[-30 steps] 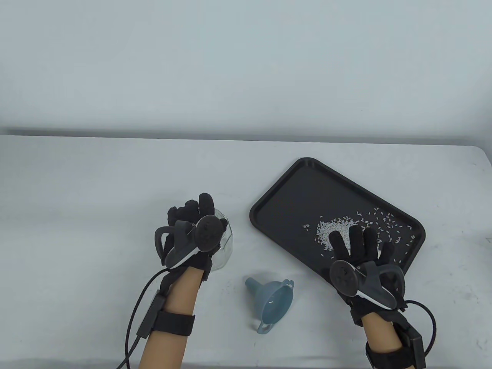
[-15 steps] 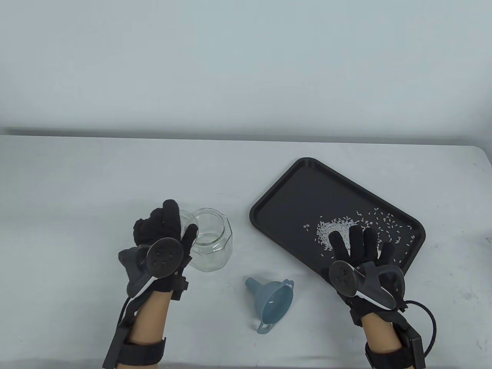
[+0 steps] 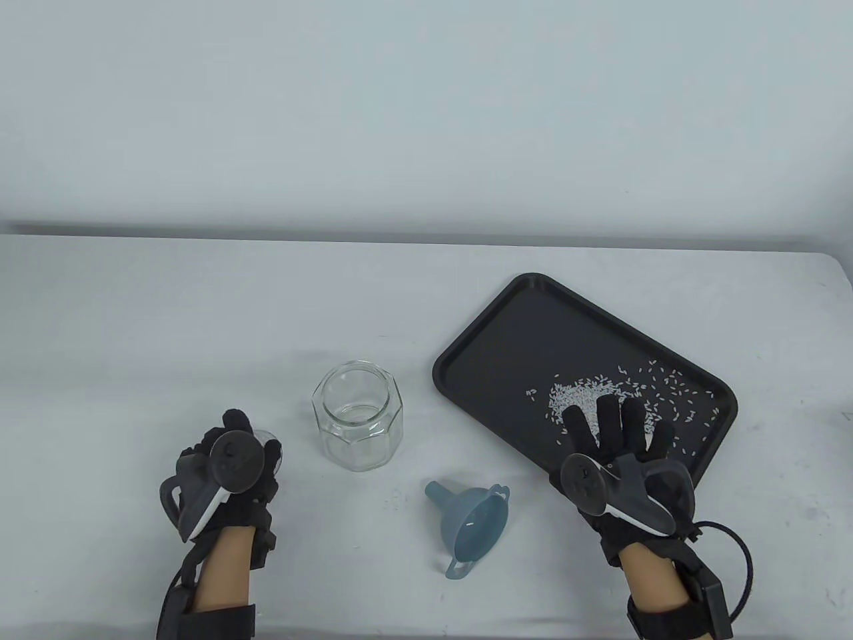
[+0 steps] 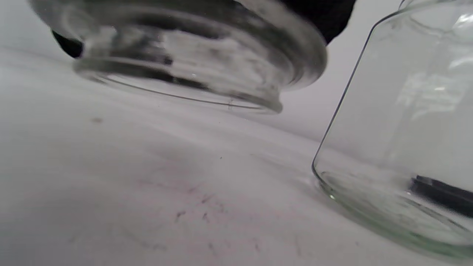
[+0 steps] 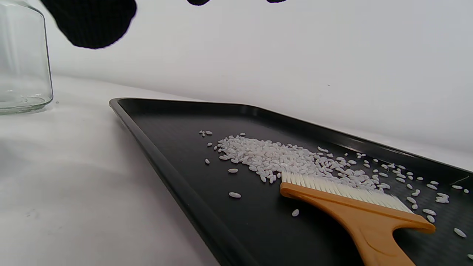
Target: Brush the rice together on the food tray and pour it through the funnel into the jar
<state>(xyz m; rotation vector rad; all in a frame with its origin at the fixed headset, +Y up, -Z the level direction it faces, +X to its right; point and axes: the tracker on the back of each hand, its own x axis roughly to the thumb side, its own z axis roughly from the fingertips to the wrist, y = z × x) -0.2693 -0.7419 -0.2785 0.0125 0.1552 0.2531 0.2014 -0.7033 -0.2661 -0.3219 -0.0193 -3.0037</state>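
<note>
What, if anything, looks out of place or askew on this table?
The funnel lies tipped on its side on the table, not in the open jar. Rice is scattered loosely across the tray, though none shows outside it.

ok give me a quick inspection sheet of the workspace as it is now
surface: white table, faint smudges and specks in the left wrist view
tray: black food tray lying at an angle on the table's right side
rice: rice in a loose heap on the tray, stray grains around it
brush: brush, orange handle, white bristles at the heap
jar: glass jar upright, open, empty
lid: glass lid held just above the table, left of the jar
funnel: blue funnel on its side, between jar and tray
clutter: nothing seen
grippers: left hand holds the lid; right hand fingers spread over the rice
cables: black cable loops from the right wrist
surroundings: plain pale wall
</note>
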